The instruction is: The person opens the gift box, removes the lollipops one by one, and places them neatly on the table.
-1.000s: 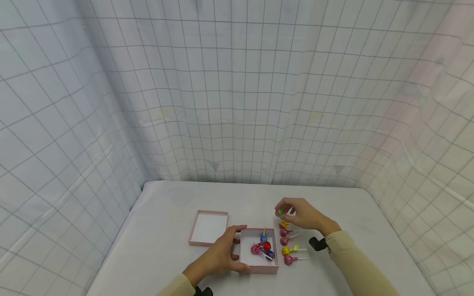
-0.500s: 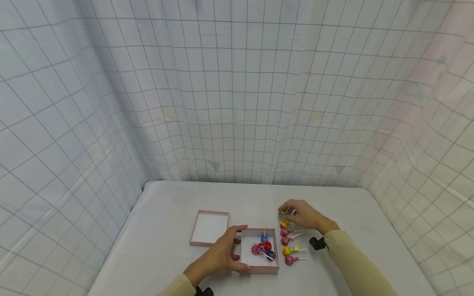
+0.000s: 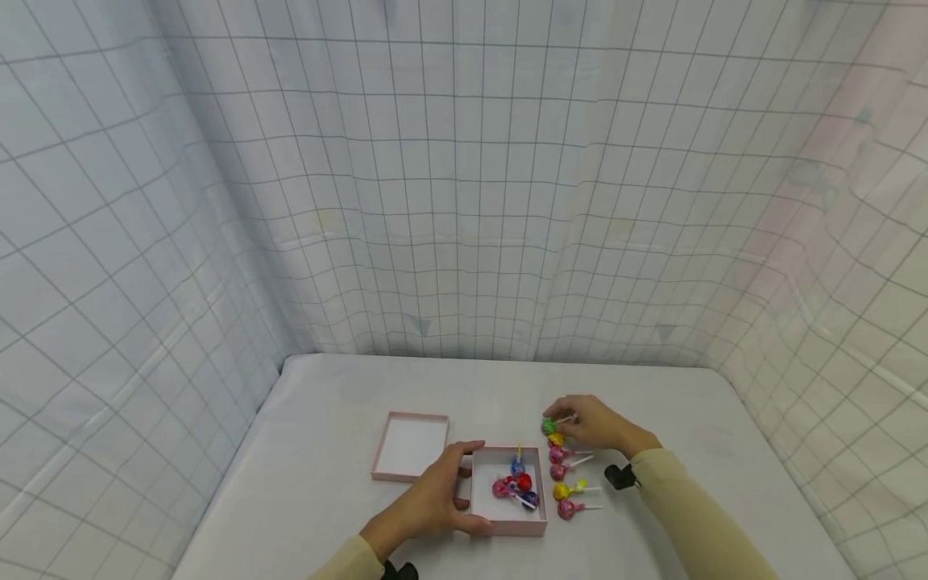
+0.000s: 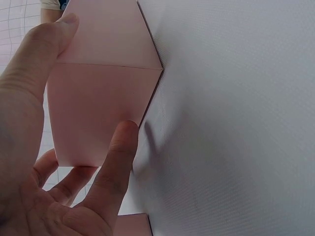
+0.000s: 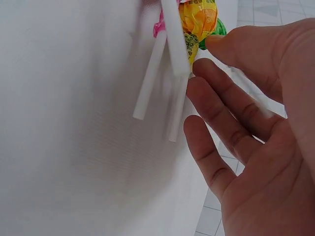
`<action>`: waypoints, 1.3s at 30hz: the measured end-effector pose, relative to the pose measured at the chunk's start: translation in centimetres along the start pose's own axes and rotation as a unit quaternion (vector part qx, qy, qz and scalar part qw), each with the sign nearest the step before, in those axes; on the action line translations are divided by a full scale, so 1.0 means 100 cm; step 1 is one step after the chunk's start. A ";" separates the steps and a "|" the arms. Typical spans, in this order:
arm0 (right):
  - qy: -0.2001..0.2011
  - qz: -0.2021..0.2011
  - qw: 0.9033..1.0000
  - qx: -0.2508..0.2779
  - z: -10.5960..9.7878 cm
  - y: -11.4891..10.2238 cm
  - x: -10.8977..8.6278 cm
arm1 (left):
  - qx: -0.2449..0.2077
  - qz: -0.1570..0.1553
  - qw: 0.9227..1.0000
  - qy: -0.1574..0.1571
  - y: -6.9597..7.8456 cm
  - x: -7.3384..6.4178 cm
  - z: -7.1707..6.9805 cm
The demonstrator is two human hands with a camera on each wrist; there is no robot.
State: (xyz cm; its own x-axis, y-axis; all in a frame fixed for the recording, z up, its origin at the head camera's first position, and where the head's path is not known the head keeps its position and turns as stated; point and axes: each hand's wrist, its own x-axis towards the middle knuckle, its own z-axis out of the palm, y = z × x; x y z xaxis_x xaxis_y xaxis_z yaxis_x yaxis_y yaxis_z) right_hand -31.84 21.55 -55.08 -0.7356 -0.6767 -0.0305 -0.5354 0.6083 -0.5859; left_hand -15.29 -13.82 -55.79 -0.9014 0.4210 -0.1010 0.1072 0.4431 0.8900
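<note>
My left hand (image 3: 435, 493) grips the left side of a pink open box (image 3: 517, 528), thumb at the front corner and fingers spread along the side to the back. Inside the box lie several wrapped lollipops, among them a blue one (image 3: 518, 467) and a red one (image 3: 524, 482). My right hand (image 3: 596, 424) pinches a green lollipop (image 3: 548, 427) low over the table, at the far end of a column of lollipops. Its thumb (image 5: 221, 45) lies against the green wrapper in the right wrist view. Right beside it is an orange-yellow lollipop (image 5: 199, 17).
To the right of the box, pink lollipops (image 3: 567, 509) and a yellow lollipop (image 3: 561, 491) continue the column, sticks pointing right. The shallow pink box lid (image 3: 411, 445) lies behind the left hand. Grid-patterned curtains (image 3: 464, 201) enclose the white table (image 3: 319, 435).
My right hand has lowered the green lollipop slightly toward the near side, up against the orange-yellow one, and its stick now shows pointing right. The left hand keeps its hold on the box.
</note>
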 end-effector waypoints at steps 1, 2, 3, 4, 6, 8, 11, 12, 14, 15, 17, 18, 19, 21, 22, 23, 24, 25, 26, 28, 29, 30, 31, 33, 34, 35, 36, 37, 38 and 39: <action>0.000 0.001 1.000 0.001 0.000 0.000 0.000 | 0.001 0.000 1.000 0.000 0.000 0.000 0.000; 0.000 0.002 1.000 0.003 0.000 0.000 0.000 | 0.003 0.000 1.000 0.001 0.000 0.000 0.000; 0.000 0.004 1.000 0.003 0.001 -0.001 0.000 | 0.004 0.000 1.000 0.001 0.001 0.000 0.000; 0.001 0.006 1.000 0.003 0.001 0.000 0.000 | 0.005 0.000 1.000 0.002 0.001 0.000 0.000; 0.004 0.013 1.000 0.001 0.002 0.000 0.000 | 0.007 0.000 1.000 0.002 0.001 0.000 0.000; 0.007 0.026 1.000 0.001 0.003 0.000 0.000 | 0.007 -0.001 1.000 0.002 0.002 0.000 0.000; 0.012 0.037 0.999 -0.002 0.004 0.001 0.000 | 0.009 -0.002 1.000 0.002 0.002 -0.001 0.000; 0.014 0.039 0.999 -0.003 0.004 0.001 -0.001 | 0.009 -0.001 1.000 0.002 0.002 0.000 0.000; 0.020 0.042 0.999 -0.008 0.004 0.002 -0.001 | 0.010 0.000 1.000 0.002 0.002 -0.001 0.000; 0.024 0.041 0.999 -0.011 0.003 0.002 -0.002 | 0.010 0.000 1.000 0.002 0.002 -0.001 0.000; 0.029 0.042 0.999 -0.016 0.003 0.002 -0.002 | 0.008 0.001 1.000 0.003 0.002 -0.001 0.000; 0.032 0.044 0.998 -0.018 0.003 0.003 -0.003 | 0.008 0.001 1.000 0.003 0.002 -0.001 0.000; 0.034 0.046 0.998 -0.018 0.003 0.003 -0.003 | 0.006 0.000 1.000 0.003 0.002 -0.001 0.000; 0.035 0.049 0.998 -0.018 0.003 0.004 -0.004 | 0.005 0.000 1.000 0.002 0.002 -0.001 0.000; 0.034 0.050 0.998 -0.017 0.003 0.004 -0.005 | 0.005 0.001 1.000 0.003 0.002 -0.001 0.000; 0.035 0.052 0.998 -0.015 0.003 0.005 -0.005 | 0.005 0.001 1.000 0.003 0.002 -0.001 0.000; 0.035 0.054 0.998 -0.014 0.003 0.005 -0.005 | 0.004 0.000 1.000 0.003 0.002 -0.001 0.000; 0.035 0.056 0.998 -0.011 0.004 0.005 -0.006 | 0.003 0.000 1.000 0.003 0.002 -0.001 0.000; 0.035 0.057 0.998 -0.010 0.004 0.005 -0.007 | 0.003 0.001 1.000 0.003 0.001 -0.001 0.000; 0.036 0.059 0.998 -0.008 0.004 0.004 -0.008 | 0.003 0.002 1.000 0.003 0.001 -0.001 0.000; 0.037 0.058 0.998 -0.009 0.004 0.004 -0.009 | 0.002 0.003 1.000 0.003 0.001 -0.001 0.000; 0.039 0.057 0.998 -0.011 0.004 0.004 -0.009 | 0.002 0.004 1.000 0.003 0.001 -0.001 0.000; 0.042 0.055 0.998 -0.014 0.003 0.003 -0.010 | 0.003 0.006 1.000 0.003 0.001 -0.001 0.000; 0.048 0.053 0.997 -0.020 0.003 0.002 -0.010 | 0.002 0.009 1.000 0.002 0.001 -0.001 0.000; 0.051 0.053 0.997 -0.024 0.002 0.002 -0.011 | 0.002 0.010 1.000 0.002 0.001 -0.001 0.000; 0.056 0.053 0.997 -0.028 0.002 0.001 -0.011 | 0.000 0.011 1.000 0.002 0.001 -0.001 0.000; 0.059 0.054 0.996 -0.031 0.001 0.000 -0.012 | 0.000 0.011 1.000 0.001 0.001 -0.001 0.000; 0.062 0.055 0.996 -0.033 0.001 -0.001 -0.012 | 0.000 0.012 1.000 0.001 0.000 -0.001 -0.001; 0.065 0.054 0.996 -0.038 0.000 -0.003 -0.013 | 0.000 0.011 1.000 0.001 0.000 0.000 -0.001; 0.068 0.053 0.995 -0.043 0.000 -0.004 -0.013 | 0.001 0.011 1.000 0.000 0.000 0.000 -0.001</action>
State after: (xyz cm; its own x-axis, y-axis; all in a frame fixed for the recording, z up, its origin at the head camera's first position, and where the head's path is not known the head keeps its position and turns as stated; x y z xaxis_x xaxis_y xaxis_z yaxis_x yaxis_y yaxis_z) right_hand -30.65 22.18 -54.78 -0.8362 -0.5478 0.0250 -0.4809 0.7108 -0.5134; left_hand -15.28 -13.88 -55.72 -0.8990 0.4304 -0.0808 0.1280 0.4349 0.8913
